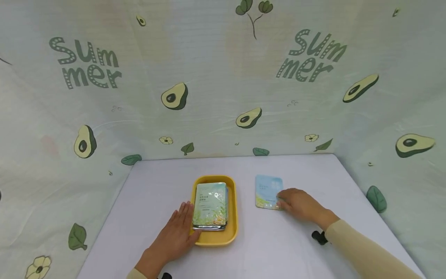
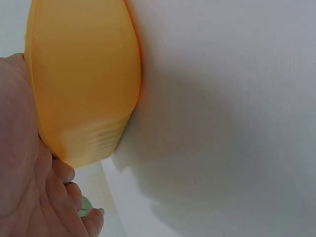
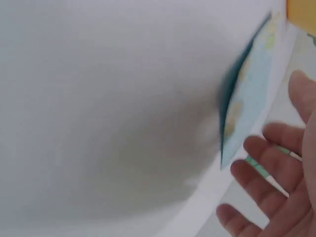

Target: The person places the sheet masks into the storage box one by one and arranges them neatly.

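Observation:
A yellow plastic tray (image 1: pixel 216 239) stands left of the table's middle. Inside it lies a small stack of sheet mask packets, the top one (image 1: pixel 210 204) pale green with orange and yellow flowers. My left hand (image 1: pixel 175 234) rests against the tray's left side, fingers extended along the rim. To the right, a light blue sheet mask packet (image 1: pixel 267 189) lies on the white table, its near edge lifted a little in the right wrist view. Over its right edge is my right hand (image 1: pixel 302 204); the right wrist view shows the fingers (image 3: pixel 266 153) spread and loosely bent beside the packet.
The white tabletop (image 1: pixel 251 248) runs back to a cloth backdrop (image 1: pixel 209 69) printed with avocados, leaves and the word summer. The cloth also hangs along both sides. A small black strap piece (image 1: pixel 319 237) shows at my right wrist.

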Action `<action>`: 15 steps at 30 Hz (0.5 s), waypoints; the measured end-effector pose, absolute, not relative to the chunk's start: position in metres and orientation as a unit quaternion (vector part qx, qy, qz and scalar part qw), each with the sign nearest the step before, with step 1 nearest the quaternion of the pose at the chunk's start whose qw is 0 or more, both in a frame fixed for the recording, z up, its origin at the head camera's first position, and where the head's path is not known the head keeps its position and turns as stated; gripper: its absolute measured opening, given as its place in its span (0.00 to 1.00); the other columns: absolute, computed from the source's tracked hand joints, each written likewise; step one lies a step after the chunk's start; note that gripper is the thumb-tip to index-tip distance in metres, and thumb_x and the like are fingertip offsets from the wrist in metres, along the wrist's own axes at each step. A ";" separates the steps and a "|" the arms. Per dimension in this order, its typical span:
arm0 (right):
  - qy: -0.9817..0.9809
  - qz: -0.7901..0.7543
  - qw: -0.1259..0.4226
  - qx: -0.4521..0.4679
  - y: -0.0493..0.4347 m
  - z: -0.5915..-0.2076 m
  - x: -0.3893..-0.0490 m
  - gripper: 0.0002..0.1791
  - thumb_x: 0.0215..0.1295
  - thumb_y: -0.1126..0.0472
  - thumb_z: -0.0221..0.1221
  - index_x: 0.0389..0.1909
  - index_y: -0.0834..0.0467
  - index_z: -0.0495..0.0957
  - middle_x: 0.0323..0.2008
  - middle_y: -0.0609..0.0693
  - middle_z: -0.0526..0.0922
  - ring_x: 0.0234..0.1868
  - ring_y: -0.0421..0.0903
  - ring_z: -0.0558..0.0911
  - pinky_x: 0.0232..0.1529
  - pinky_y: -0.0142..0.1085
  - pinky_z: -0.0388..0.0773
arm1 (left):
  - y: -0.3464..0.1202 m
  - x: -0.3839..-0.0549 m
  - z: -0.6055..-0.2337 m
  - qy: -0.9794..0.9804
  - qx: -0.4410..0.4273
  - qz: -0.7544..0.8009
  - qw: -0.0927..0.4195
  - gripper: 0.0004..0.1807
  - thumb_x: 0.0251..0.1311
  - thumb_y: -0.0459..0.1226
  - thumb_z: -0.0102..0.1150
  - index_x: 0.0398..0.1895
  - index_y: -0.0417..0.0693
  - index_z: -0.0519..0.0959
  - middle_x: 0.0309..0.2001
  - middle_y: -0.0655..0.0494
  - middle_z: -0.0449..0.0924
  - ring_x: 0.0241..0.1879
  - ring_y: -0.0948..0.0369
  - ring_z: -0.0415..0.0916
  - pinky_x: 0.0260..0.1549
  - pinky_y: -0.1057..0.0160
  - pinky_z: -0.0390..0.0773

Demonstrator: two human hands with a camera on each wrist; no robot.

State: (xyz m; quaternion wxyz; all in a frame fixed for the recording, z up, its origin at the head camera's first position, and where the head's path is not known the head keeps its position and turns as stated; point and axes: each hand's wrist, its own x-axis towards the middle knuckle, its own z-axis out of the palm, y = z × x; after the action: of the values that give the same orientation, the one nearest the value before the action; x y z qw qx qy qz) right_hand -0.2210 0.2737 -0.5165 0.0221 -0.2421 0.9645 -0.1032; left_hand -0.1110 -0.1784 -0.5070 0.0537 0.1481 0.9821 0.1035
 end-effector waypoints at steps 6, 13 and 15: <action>0.977 -0.094 -0.022 -0.191 0.267 -0.519 -0.255 0.37 0.76 0.41 0.61 0.72 0.65 0.72 0.65 0.65 0.79 0.66 0.66 0.77 0.65 0.64 0.75 | -0.182 -0.112 -0.504 0.981 0.146 0.115 0.061 0.47 0.79 0.59 0.47 0.85 0.36 0.48 0.85 0.40 0.47 0.85 0.45 0.43 0.81 0.40 0.54; 0.982 -0.087 0.006 -0.169 0.259 -0.533 -0.281 0.53 0.67 0.29 0.63 0.76 0.66 0.66 0.67 0.68 0.73 0.65 0.67 0.72 0.65 0.65 0.72 | -0.181 -0.112 -0.507 0.980 0.146 0.120 0.058 0.47 0.80 0.58 0.46 0.85 0.35 0.47 0.85 0.39 0.47 0.85 0.44 0.43 0.80 0.40 0.55; 0.983 -0.079 0.011 -0.167 0.258 -0.535 -0.284 0.54 0.66 0.27 0.63 0.76 0.66 0.67 0.66 0.67 0.73 0.64 0.66 0.72 0.64 0.65 0.72 | -0.181 -0.112 -0.509 0.980 0.148 0.120 0.055 0.46 0.80 0.57 0.46 0.85 0.35 0.47 0.85 0.38 0.47 0.85 0.44 0.44 0.80 0.40 0.55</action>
State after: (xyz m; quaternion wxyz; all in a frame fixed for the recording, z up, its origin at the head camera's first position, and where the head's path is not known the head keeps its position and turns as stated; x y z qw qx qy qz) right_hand -0.2837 0.2577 -0.5348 0.0110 -0.1673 0.9826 -0.0795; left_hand -0.1118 -0.1806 -0.5087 0.0548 0.1482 0.9802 0.1196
